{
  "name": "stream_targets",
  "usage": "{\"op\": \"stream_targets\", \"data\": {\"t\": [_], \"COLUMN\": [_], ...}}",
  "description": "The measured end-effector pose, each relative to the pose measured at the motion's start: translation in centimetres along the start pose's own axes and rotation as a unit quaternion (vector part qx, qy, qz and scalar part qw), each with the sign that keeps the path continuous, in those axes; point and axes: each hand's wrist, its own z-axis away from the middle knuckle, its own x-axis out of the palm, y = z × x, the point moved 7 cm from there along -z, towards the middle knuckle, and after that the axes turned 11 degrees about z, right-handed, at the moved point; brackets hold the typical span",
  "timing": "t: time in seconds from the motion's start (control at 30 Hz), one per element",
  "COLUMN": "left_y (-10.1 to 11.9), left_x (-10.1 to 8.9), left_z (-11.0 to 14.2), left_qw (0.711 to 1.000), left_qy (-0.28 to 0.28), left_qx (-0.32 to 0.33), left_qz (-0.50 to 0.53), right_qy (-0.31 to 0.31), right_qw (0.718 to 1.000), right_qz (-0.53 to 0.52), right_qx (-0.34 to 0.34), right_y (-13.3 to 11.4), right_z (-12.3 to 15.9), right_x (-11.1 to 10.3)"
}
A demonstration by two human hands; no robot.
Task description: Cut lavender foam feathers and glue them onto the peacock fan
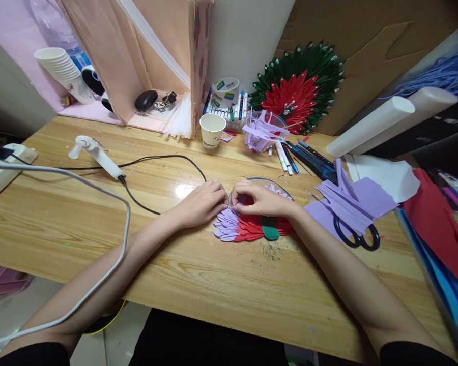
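A layered petal craft [248, 234] lies on the table, with lilac petals [226, 227] at its left end, red ones beside them and a green piece [270, 227] near its front. A thin dark curved rim shows behind it. My left hand [208, 202] is at the craft's left edge with its fingertips pinched together. Arched over the craft, my right hand [257, 199] pinches thumb and forefinger close to the left fingertips. Whatever sits in either pinch is too small to make out.
A glue gun [99, 156] with a black cord lies at left. Behind stand a paper cup [212, 130], a tub of lilac strips [261, 134] and a green-red petal fan [297, 86]. Scissors [356, 236] lie under lilac sheets at right. A grey cable [126, 223] crosses my left forearm.
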Motion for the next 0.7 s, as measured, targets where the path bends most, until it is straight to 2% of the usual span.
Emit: {"op": "stream_targets", "data": {"t": [0.27, 0.7], "left_y": [-0.19, -0.85], "left_x": [0.12, -0.27], "left_z": [-0.08, 0.13], "left_qw": [0.999, 1.000], "left_qy": [-0.002, 0.011], "left_qx": [0.003, 0.007], "left_qz": [-0.054, -0.019], "right_qy": [0.004, 0.003], "right_qw": [1.000, 1.000], "right_qz": [0.002, -0.016], "right_qx": [-0.009, -0.002], "right_y": [-0.18, -0.14], "right_z": [-0.04, -0.06], "right_x": [-0.12, -0.17]}}
